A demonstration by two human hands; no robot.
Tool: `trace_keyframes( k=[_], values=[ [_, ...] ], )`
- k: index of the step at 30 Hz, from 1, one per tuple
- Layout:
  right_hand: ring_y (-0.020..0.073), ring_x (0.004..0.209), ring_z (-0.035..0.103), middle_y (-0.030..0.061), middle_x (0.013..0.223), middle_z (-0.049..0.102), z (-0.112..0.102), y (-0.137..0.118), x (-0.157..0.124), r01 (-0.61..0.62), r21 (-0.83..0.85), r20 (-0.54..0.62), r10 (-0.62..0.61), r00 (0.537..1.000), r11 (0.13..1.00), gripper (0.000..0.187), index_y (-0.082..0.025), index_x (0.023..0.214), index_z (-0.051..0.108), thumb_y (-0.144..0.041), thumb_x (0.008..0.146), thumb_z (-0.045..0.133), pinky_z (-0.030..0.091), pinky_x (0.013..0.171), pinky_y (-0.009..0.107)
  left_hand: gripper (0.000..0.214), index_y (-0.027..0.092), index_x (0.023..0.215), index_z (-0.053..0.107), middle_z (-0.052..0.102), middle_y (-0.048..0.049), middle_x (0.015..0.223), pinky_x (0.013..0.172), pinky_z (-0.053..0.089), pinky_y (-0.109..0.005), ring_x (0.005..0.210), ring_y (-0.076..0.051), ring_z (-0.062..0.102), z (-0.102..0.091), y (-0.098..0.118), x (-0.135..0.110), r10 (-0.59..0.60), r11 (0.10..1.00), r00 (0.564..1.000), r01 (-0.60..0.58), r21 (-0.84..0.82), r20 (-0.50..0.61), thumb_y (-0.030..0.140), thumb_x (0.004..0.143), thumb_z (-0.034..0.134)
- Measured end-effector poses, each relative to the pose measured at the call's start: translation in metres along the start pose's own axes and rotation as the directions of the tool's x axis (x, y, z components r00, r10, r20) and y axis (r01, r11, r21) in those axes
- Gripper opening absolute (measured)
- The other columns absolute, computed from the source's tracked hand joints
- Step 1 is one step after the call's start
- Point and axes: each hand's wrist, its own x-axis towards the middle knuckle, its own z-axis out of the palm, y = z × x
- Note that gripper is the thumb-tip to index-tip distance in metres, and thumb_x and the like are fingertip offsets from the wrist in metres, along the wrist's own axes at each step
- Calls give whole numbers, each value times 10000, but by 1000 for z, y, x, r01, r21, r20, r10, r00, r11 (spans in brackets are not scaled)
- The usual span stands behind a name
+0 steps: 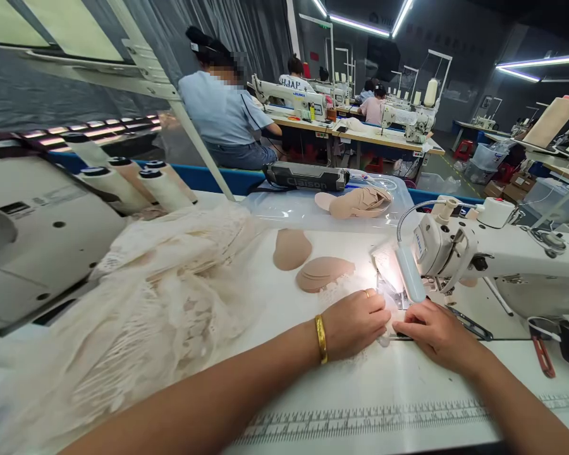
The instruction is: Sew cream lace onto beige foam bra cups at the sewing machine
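Note:
My left hand, with a gold bracelet and a ring, is closed on a piece of pale lace fabric in front of the sewing machine's needle area. Lace edges show on both sides of the hand; its grip is partly hidden. Just to the right, my right hand lies on the machine bed with thumb and forefinger apart, close to the fabric. Above it stands a white sewing machine, whose lamp lights the needle area. Two beige moulded cups lie beyond my left hand.
A heap of cream lace fabric covers the table's left side. Black-handled snips lie by my right hand; a red-handled tool is farther right. More beige cups rest on a clear plastic lid. A co-worker sits ahead.

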Motion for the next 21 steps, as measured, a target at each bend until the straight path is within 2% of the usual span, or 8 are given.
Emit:
trace_keyframes(
  k=[3, 8, 14, 17, 21],
  values=[
    [187, 808, 499, 25, 928, 617, 0, 0, 0, 8, 11, 5, -8, 1000, 1000, 342, -273, 1184, 661, -60, 1001, 465, 429, 687, 288, 209, 184, 921, 636, 600, -57, 855, 689, 418, -323, 756, -204, 500, -1, 0, 1, -9, 999, 1000, 8, -40, -8, 224, 1023, 458],
    [191, 808, 496, 28, 933, 616, 1, 0, -1, 12, 15, 4, -12, 1000, 1000, 342, -270, 1182, 650, -50, 999, 462, 424, 687, 292, 232, 179, 887, 652, 587, -59, 824, 653, 405, -330, 732, -206, 482, 5, 0, -1, -3, 999, 999, 1, -52, -40, 213, 1010, 458],
    [210, 828, 501, 53, 954, 638, 1, 0, -1, -33, 13, 10, 33, 999, 999, 332, -229, 1254, 611, -73, 1000, 467, 445, 702, 318, 231, 178, 923, 663, 658, -78, 905, 705, 440, -327, 747, -203, 513, 21, -8, 3, 42, 989, 985, -64, -130, -166, 227, 1005, 453],
    [222, 823, 494, 56, 923, 633, 5, 1, -1, -66, -12, 1, 66, 998, 998, 293, -226, 1240, 616, -106, 1006, 486, 440, 688, 324, 234, 178, 957, 657, 685, -84, 950, 746, 453, -337, 762, -201, 549, 18, -11, 8, 58, 985, 989, -79, -151, -135, 219, 1013, 433],
    [226, 798, 503, 50, 870, 616, 11, 6, -3, -100, -61, -39, 98, 994, 993, 260, -230, 1208, 629, -136, 1013, 486, 420, 646, 314, 233, 185, 870, 630, 676, -58, 861, 758, 452, -334, 739, -190, 577, 16, -13, 18, 86, 985, 990, -102, -141, -115, 195, 1004, 439]
  ],
)
